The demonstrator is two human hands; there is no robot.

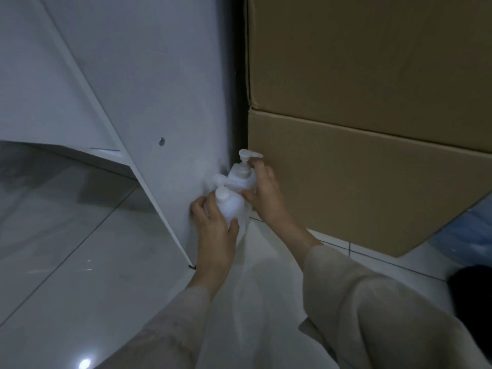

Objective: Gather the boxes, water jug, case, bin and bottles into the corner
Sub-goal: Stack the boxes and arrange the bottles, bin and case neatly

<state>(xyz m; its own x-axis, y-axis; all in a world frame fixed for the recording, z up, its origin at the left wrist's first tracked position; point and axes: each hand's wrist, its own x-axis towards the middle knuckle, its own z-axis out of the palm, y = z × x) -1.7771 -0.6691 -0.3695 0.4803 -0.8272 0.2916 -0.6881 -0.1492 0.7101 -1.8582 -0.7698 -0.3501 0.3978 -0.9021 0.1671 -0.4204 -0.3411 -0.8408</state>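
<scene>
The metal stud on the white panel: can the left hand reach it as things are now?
Probably not right away. The left hand grips the nearer pump bottle low by the floor; the stud sits higher on the white panel. Nothing blocks the way, but the hand is occupied.

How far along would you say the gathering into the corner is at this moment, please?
Done, it seems: two stacked cardboard boxes already stand beside the white cabinet. In hand: the left hand grips the nearer pump bottle and the right hand holds the farther pump bottle, both low in the gap. Left: the jug, case and bin are not clearly in view.
</scene>
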